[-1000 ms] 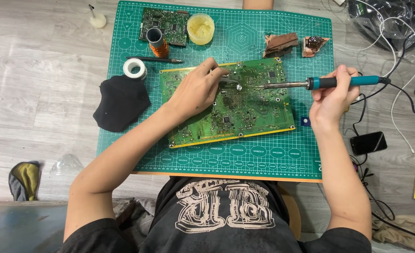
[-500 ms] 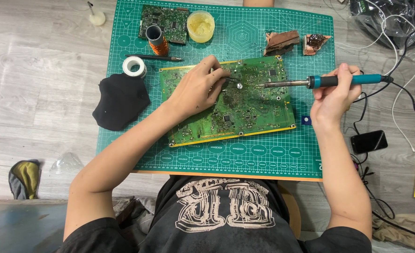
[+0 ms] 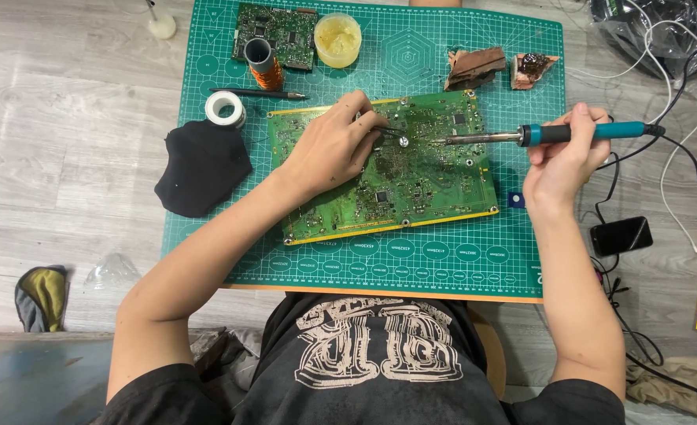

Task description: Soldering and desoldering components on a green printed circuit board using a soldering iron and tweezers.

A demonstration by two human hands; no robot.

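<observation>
Electronics workbench (cutting mat [image 3: 474,267], circuit board [image 3: 411,181]).

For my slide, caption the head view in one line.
Left hand steadies tweezers on a green circuit board while right hand holds a soldering iron.

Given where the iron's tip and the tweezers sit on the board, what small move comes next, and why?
Probably ease the soldering iron tip left onto the joint: it points at the spot on the green circuit board where the left hand holds tweezers; right hand grips the handle.

The left hand [image 3: 329,149] hides the board [image 3: 411,189] beneath its fingers; the thin piece pinched at its fingertips is too small to tell.
</observation>
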